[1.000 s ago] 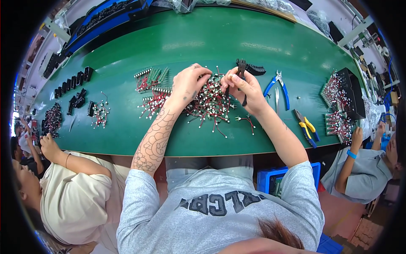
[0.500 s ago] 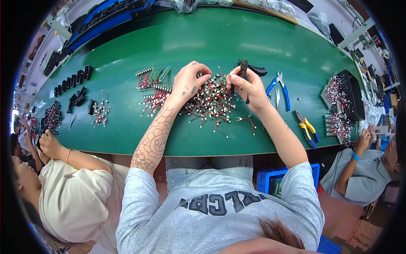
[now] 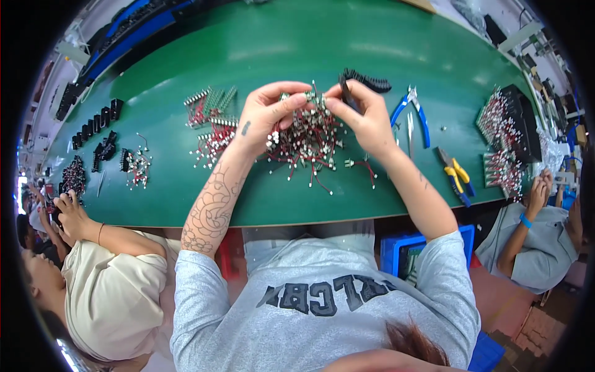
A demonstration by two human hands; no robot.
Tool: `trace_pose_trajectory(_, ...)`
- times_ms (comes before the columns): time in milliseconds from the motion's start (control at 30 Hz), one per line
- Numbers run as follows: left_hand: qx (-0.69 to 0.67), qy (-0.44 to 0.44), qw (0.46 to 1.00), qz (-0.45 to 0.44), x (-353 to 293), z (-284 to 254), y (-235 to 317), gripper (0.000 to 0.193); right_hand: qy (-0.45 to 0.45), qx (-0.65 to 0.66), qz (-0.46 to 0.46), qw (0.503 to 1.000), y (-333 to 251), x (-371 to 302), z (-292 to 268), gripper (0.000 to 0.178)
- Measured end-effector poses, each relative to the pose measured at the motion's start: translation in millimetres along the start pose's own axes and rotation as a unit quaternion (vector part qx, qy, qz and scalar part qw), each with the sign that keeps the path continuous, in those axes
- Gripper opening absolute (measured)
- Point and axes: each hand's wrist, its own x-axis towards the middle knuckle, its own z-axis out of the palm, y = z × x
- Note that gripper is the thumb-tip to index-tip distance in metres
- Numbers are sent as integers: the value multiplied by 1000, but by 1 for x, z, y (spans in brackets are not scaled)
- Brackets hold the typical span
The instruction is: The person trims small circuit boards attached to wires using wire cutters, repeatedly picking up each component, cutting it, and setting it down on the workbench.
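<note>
Over a heap of small green circuit pieces with red wires and white connectors point(image 3: 304, 149), my two hands are close together. The fingers and thumb of my left hand point(image 3: 263, 115) are closed on a small wired circuit piece point(image 3: 312, 99). My right hand point(image 3: 369, 118) has dark pliers point(image 3: 346, 92) in its palm, partly hidden by the fingers, and its thumb and index fingertip meet the same piece. Left of the heap lie rows of green boards with wires point(image 3: 214, 102). A loose wired piece point(image 3: 362, 166) lies to the right.
On the green table point(image 3: 279, 208), blue-handled pliers point(image 3: 421, 118), tweezers point(image 3: 410, 133) and yellow-blue pliers point(image 3: 455, 177) lie right. Black strips point(image 3: 369, 80) sit behind my right hand. A black box point(image 3: 520, 124) stands far right. Co-workers sit on both sides; a blue crate point(image 3: 389, 254) is below.
My hands have come together over the heap, the right moving left. The dark pliers have tilted back into my right palm, and a wired piece now shows between my fingertips.
</note>
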Motion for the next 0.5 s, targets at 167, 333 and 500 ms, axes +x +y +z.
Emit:
trace_pose_trajectory(167,-37,-21,999,-15,0,-1,-12,21,-23,-31,-13,999,-3,0,-1,11)
trace_pose_trajectory(333,-30,-34,999,-21,1,2,-15,20,-31,-61,-23,997,-1,-3,-2,10)
trace_pose_trajectory(500,-36,-56,997,-27,-1,1,-15,20,-34,-65,-30,997,4,-3,-3,12)
